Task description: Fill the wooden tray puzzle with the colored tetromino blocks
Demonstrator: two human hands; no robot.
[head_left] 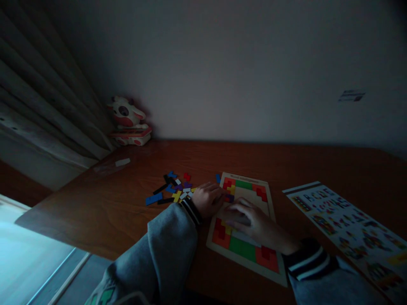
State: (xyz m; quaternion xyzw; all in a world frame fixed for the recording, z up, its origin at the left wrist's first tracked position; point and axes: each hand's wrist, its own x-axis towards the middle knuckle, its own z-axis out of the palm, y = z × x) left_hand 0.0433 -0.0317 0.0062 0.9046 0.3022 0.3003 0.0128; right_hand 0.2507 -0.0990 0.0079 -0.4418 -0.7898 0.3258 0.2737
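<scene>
Wooden, by the look of its pale rim: a puzzle board on the brown table, partly beneath both hands; left hand bent over its left edge, near a purple piece, grip impossible to tell; right hand over the middle, fingers curved, likewise unclear whether grasping; loose coloured pieces beside the left wrist; printed sheet off right.

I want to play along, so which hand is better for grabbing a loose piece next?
Probably the left hand: it is close beside the loose pieces. The right hand is over the board, farther from them.
</scene>
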